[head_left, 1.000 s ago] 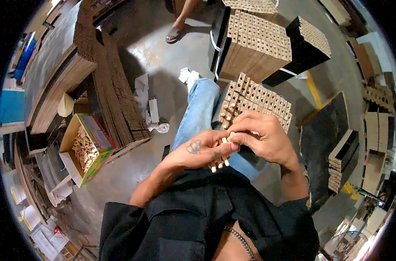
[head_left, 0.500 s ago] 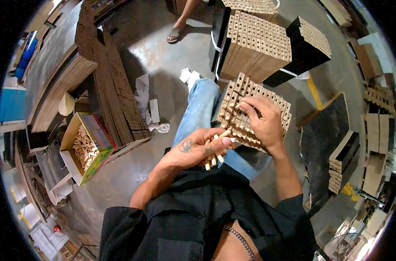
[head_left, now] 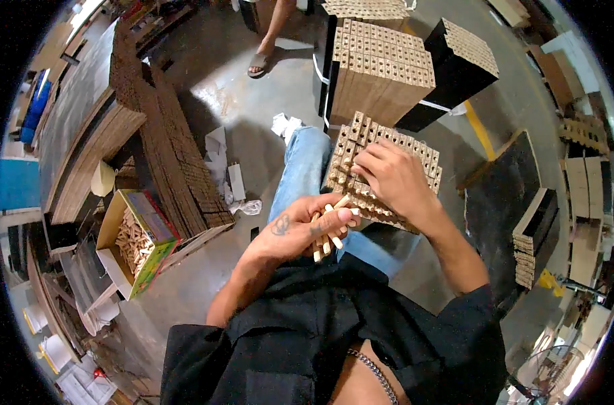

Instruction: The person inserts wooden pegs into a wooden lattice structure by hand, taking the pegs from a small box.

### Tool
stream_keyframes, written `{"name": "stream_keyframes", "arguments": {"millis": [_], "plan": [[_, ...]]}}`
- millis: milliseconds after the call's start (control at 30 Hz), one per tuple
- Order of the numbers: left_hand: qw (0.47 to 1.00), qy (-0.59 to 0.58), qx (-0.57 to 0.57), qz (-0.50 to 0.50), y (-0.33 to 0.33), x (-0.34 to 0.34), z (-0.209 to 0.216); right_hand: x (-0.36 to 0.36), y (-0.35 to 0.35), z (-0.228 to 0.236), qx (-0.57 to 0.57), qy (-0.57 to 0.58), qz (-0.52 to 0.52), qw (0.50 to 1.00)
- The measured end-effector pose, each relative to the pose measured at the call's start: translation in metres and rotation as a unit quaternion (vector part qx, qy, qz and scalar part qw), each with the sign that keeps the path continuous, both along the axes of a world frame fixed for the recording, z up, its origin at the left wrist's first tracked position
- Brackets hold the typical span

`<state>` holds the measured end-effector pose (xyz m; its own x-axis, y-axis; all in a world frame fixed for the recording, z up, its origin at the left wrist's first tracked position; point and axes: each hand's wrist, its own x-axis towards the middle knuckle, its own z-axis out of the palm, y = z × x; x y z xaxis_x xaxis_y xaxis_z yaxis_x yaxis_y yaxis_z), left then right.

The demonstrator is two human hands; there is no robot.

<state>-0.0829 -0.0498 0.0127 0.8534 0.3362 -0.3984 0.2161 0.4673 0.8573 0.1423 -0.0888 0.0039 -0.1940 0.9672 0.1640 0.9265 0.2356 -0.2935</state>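
Note:
My left hand (head_left: pixel 309 225) is closed around several pale wooden dowels (head_left: pixel 332 237), whose ends stick out past the thumb and fingers. Under my right hand (head_left: pixel 396 172) lies a stack of narrow boards (head_left: pixel 422 152) with rows of round holes in their upward-facing edges. The right fingers are bent down on that face, closed on a wooden dowel (head_left: pixel 355 169) at a hole; the fingers mostly cover it. More dowels stand out of holes along the stack's left and near sides.
A cardboard box (head_left: pixel 113 260) of loose dowels stands at left, beside tall stacks of dark boards (head_left: pixel 175 145). Beyond my knee rise strapped piles of drilled panels (head_left: pixel 381 88). Another person's sandalled foot (head_left: pixel 258 64) is at the far side. White wrapping scraps (head_left: pixel 216 158) litter the floor.
My right hand has turned and lowered, its fingers now pressed onto the drilled face with the dowel. The left hand keeps its dowels. The whole view has shifted slightly.

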Motion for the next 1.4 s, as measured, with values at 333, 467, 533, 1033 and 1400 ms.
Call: {"name": "stream_keyframes", "arguments": {"millis": [333,467,533,1033,1400], "plan": [[0.999,0.011,0.030,-0.041,-0.002,0.012,0.001,-0.015,-0.038,0.031,-0.137,0.414,-0.034,0.899],[1.000,0.013,0.003,-0.028,-0.003,0.017,0.003,-0.013,-0.041,0.032,-0.126,0.418,-0.119,0.892],[1.000,0.023,0.002,-0.019,-0.003,0.014,0.005,0.006,-0.030,0.019,-0.014,0.365,-0.194,0.911],[0.992,-0.017,-0.094,0.086,0.011,-0.009,-0.005,0.001,-0.026,-0.001,0.089,0.039,-0.056,0.994],[0.987,-0.050,-0.078,0.128,0.008,0.001,-0.014,-0.002,-0.015,0.000,-0.001,0.004,-0.053,0.999]]}}
